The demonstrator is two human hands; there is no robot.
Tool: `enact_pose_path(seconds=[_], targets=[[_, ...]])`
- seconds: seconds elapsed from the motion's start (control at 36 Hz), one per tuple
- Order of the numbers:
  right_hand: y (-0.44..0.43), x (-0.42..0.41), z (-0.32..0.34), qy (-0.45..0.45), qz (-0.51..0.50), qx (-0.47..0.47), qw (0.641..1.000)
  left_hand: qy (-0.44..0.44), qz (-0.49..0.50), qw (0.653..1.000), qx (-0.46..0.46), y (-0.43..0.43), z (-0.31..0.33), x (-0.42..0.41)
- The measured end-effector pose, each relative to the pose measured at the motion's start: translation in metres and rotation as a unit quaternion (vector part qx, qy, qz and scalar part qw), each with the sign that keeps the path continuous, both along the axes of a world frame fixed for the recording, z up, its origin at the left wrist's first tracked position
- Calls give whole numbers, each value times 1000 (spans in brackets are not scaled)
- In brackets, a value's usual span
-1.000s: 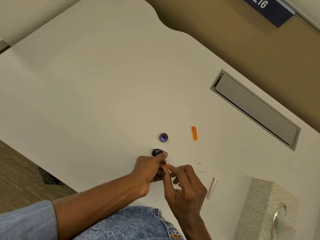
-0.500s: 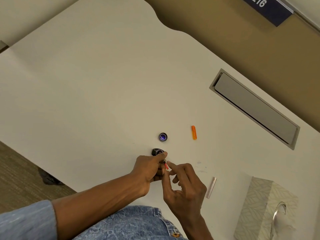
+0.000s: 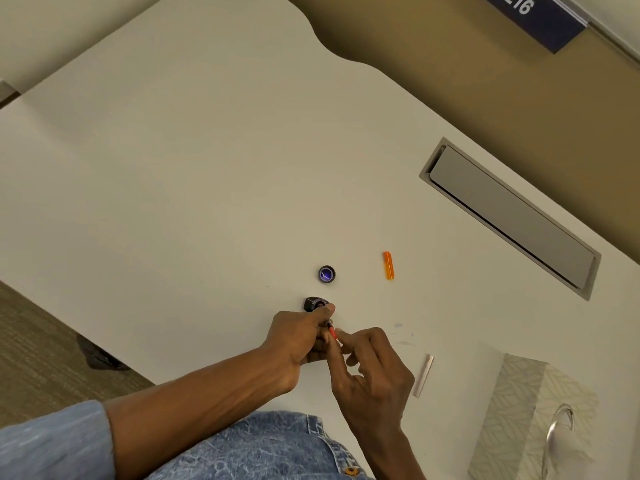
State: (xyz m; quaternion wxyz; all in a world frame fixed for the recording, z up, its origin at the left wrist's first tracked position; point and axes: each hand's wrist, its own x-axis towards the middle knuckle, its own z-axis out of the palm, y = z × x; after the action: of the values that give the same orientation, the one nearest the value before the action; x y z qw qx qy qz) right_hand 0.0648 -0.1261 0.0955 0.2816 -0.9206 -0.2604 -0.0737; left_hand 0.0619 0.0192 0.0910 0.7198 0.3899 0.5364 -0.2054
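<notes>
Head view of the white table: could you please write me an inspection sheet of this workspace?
surface: white table, plain top.
job's things: dark part and red piece, both in hand.
clutter: dark ring with purple centre, orange cap, white strip, tissue box; all lie apart from the hands.
grips: left hand grips the dark part; right hand pinches the red piece against it.
cables: nothing seen.
surroundings: grey hatch set in the table, sign reading 216, carpet.
</notes>
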Motion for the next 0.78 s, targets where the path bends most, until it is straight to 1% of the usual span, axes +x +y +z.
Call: enact_pose_path(seconds=[0.36, 0.61, 0.78], targets=[[1, -3, 4, 8, 2, 21, 1000, -9, -3, 1000, -3, 0, 0, 0], [1, -2, 2, 3, 0, 17, 1000, -11, 2, 1000, -13, 0, 3, 0], [0, -2, 2, 11, -5, 11, 1000, -2, -7, 1000, 0, -1, 1, 1]])
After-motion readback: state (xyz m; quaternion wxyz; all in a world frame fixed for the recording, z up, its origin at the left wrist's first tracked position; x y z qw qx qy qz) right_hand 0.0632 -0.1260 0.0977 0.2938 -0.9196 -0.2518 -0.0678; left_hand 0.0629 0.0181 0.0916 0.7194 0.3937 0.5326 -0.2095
